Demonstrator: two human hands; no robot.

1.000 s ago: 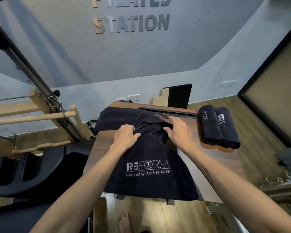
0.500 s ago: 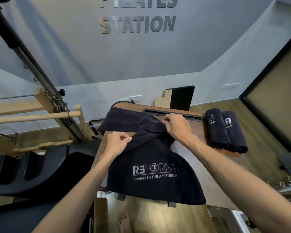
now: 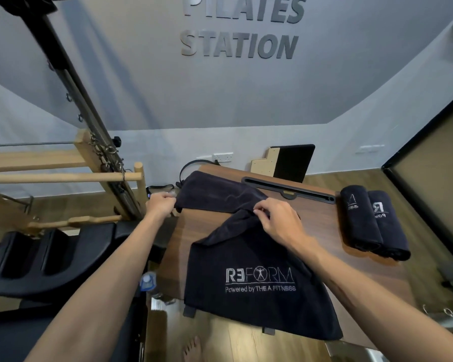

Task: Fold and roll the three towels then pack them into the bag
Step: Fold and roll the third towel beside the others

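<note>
Where it droops over the near edge of the wooden table (image 3: 324,231), the dark towel (image 3: 259,296) shows its stitched logo: "REFORM", with a small figure inside the O, and under it "Powered by THE A FITNESS". Its far part is twisted and stretched across the tabletop to the left corner. The left hand (image 3: 160,205) grips that far left end at the table's edge, fingers curled round the cloth; the right hand (image 3: 277,222) pinches the bunched middle of the towel.

Two rolled towels (image 3: 374,223) lie side by side, touching, at the right end of the table (their lettering is only partly readable, an "R" and "ess"). A black slot (image 3: 288,190) runs along the table's far edge.

Grey raised letters (image 3: 239,45) on the pale wall read "PILATES STATION", the top word cut off. Wooden bars (image 3: 60,176) and black padded equipment (image 3: 45,257) stand at left; the floor is wood, with a bare foot (image 3: 192,348) below.
</note>
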